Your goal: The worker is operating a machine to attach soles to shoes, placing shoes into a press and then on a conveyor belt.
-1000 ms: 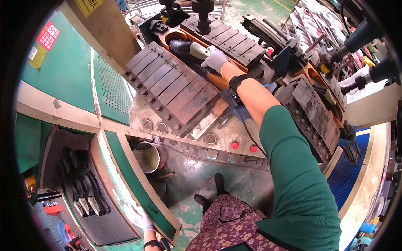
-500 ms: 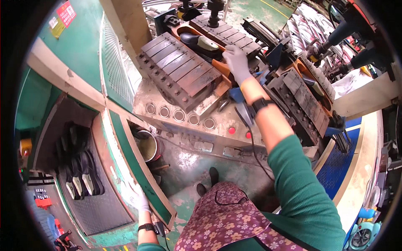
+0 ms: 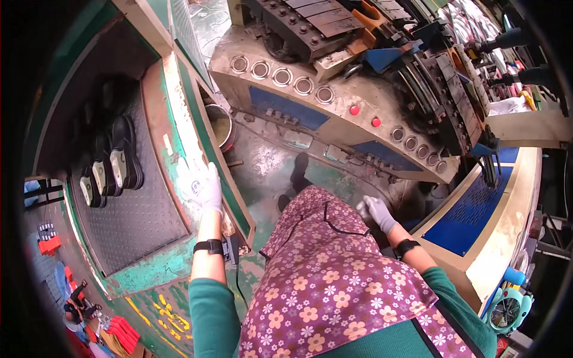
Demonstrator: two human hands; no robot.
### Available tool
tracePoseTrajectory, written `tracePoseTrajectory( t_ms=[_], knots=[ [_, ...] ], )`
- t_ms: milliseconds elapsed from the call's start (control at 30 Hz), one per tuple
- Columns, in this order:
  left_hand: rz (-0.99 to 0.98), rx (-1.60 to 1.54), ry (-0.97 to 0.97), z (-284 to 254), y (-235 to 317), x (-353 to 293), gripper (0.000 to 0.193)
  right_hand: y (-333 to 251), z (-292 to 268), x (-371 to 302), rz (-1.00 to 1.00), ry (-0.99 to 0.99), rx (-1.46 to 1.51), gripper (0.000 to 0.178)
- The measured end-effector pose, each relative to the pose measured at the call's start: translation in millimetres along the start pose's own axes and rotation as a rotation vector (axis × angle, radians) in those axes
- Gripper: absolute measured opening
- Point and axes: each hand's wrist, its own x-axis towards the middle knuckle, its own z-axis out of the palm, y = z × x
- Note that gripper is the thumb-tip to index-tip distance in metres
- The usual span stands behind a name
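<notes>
My left hand (image 3: 200,184), in a white glove, rests with its fingers spread on the worn green-and-white edge of the cabinet opening. Just left of it, several dark shoes (image 3: 124,156) with pale side panels stand in a row on a dark textured mat (image 3: 146,230). My right hand (image 3: 378,212), gloved too, hangs beside my flowered apron (image 3: 334,268). Its fingers are curled in, with nothing seen in them. It is apart from the machine (image 3: 358,128) ahead, whose front top has round fittings and red buttons (image 3: 354,110).
A bucket (image 3: 221,126) stands between the cabinet and the machine. On the right is a cream housing with a blue perforated panel (image 3: 471,215), and a small turquoise fan (image 3: 507,310) sits at the lower right. Heavy bolted clamp plates (image 3: 319,21) top the machine.
My right hand has left the clamp plates and the shoe there and come down beside my apron. The view has swung toward the cabinet. My left hand stays on the cabinet edge.
</notes>
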Motion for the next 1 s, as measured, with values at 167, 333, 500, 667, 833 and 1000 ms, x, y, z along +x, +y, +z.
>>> tracePoseTrajectory(
  t_ms=[167,333,500,667,833,1000],
  knots=[
    [-0.015,-0.12,0.089,17,-15,-6,0.067,63,-23,-12,0.139,0.05,0.132,0.044],
    [0.019,-0.14,0.092,7,-13,-11,0.067,70,-13,-13,0.155,0.092,0.258,0.04],
    [0.087,-0.1,0.102,-12,14,2,0.067,50,-32,-28,0.071,0.197,0.524,0.039],
    [0.015,-0.016,0.098,-1,-19,-7,0.076,-24,-84,-32,-0.308,0.257,0.748,0.017],
    [-0.04,0.053,-0.034,7,0,1,0.078,-83,-192,-59,-0.577,0.711,0.71,0.017],
    [0.002,0.068,-0.058,14,1,6,0.085,-78,-343,-31,-0.8,1.116,0.651,0.021]
  ],
)
